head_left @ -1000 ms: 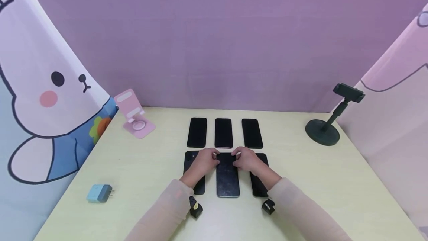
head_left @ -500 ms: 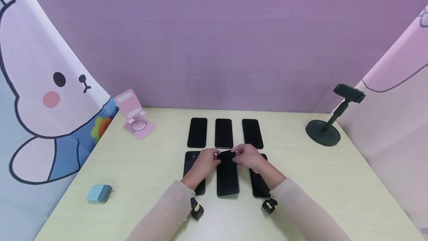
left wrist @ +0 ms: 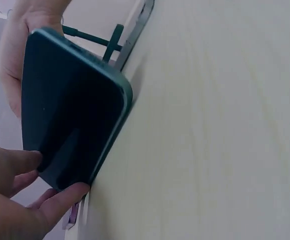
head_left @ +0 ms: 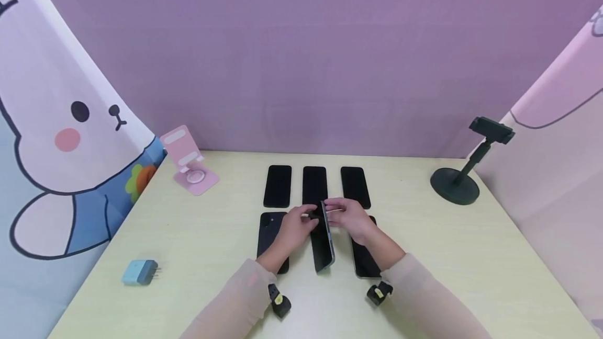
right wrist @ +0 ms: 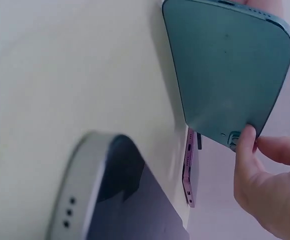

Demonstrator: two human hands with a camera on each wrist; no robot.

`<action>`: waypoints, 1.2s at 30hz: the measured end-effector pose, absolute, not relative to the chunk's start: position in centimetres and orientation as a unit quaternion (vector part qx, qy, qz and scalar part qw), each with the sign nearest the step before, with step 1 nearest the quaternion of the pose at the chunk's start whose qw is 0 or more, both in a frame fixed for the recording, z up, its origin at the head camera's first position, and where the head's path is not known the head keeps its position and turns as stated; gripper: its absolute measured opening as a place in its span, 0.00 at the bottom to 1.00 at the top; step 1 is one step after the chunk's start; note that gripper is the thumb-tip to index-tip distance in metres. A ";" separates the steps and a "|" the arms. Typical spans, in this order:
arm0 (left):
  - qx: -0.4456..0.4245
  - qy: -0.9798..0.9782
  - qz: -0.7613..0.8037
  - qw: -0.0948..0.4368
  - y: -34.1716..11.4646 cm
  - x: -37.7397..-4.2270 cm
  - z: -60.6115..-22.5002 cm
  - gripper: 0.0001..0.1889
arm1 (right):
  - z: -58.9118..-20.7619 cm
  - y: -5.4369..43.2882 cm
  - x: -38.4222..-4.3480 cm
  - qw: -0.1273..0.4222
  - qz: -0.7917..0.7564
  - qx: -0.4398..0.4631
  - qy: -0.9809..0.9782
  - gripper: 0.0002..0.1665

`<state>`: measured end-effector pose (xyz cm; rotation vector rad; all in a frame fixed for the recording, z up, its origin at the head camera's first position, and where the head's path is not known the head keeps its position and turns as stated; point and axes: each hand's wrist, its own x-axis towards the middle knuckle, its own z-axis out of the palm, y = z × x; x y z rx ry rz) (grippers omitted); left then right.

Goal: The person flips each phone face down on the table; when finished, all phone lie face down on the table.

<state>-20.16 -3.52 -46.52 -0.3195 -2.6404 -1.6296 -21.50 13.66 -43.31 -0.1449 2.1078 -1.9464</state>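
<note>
In the head view a smartphone (head_left: 322,245) stands tilted on its long side above the table, between the two hands. Its dark screen faces left, as the left wrist view shows, and its teal back (right wrist: 230,70) with a camera bump faces the right wrist camera. My left hand (head_left: 295,228) has thumb and fingers at the far end, on the screen side and edge. My right hand (head_left: 352,219) pinches the far corner by the camera bump. Beneath the forearms lie two more phones, a dark one back up at left (head_left: 268,229) and another at right (head_left: 365,260).
Three phones lie in a row behind: left (head_left: 278,186), middle (head_left: 314,184) and right (head_left: 355,187). A pink phone stand (head_left: 188,164) is at the back left, a dark green stand (head_left: 457,184) at the back right. A blue charger plug (head_left: 140,272) lies at the front left.
The middle front phone lay flat with its back up. It first showed a black face, and now it is raised and turned up on its side, with the right hand slightly higher.
</note>
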 end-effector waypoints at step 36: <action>-0.049 -0.781 -0.622 0.019 -3.5 -19.8 -46.2 0.13 | -44.4 12.6 -21.5 0.162 -0.664 -0.081 0.726 0.24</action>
